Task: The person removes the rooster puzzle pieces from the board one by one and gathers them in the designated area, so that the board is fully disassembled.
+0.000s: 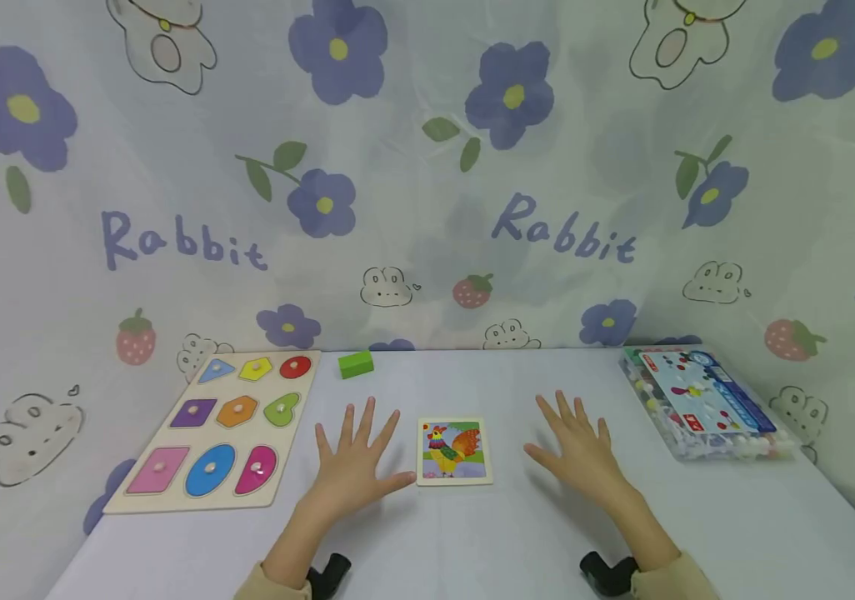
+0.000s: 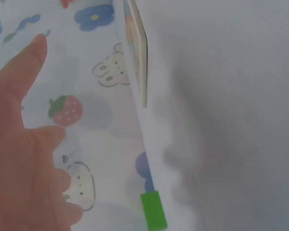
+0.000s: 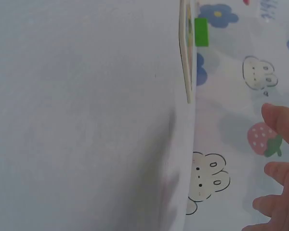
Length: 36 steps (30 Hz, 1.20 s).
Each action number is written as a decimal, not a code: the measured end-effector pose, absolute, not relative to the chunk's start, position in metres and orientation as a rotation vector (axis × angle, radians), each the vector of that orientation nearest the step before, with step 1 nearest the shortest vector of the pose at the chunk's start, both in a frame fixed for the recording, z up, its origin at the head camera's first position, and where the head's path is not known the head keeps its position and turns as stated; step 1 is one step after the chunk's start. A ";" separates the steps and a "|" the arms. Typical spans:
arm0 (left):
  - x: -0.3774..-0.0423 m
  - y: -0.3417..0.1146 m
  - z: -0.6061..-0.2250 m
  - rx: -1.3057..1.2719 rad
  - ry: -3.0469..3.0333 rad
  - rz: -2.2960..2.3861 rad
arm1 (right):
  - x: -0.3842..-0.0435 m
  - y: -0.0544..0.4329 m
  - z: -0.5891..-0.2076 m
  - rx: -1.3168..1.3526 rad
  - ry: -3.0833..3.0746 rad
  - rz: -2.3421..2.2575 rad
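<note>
Between the two hands a small square rooster picture puzzle [image 1: 453,452] with a pale frame lies flat on the white table. My left hand [image 1: 356,471] is just left of it, fingers spread and straight, thumb tip close to its edge; whether they touch I cannot tell. To the puzzle's right, my right hand [image 1: 577,450] is spread over the table and holds nothing. The left wrist view shows the left hand [image 2: 26,139] with the puzzle [image 2: 138,53] seen edge-on beyond it. Only the fingers of the right hand [image 3: 282,178] appear in the right wrist view.
A wooden shape board [image 1: 294,433] with several coloured knobbed pieces lies at the left. Behind the left hand is a green block [image 1: 356,364]. A clear case of small beads [image 1: 705,404] with a printed card sits at the right. A patterned cloth [image 1: 427,208] hangs behind the table.
</note>
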<state>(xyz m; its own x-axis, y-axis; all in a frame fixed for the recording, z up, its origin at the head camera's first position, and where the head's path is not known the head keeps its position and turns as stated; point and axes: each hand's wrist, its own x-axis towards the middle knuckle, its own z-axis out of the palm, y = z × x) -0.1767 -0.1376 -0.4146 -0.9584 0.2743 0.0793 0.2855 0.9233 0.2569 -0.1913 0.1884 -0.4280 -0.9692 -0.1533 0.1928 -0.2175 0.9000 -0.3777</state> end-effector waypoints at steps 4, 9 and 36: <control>-0.187 -0.131 -0.417 -0.503 -3.033 -0.455 | -0.199 0.180 -0.430 0.295 -2.883 0.696; -0.200 -0.124 -0.425 -0.578 -3.051 -0.563 | -0.212 0.172 -0.433 0.328 -2.851 0.951; -0.234 -0.093 -0.435 -0.675 -3.160 -0.731 | -0.252 0.121 -0.457 0.304 -2.798 1.472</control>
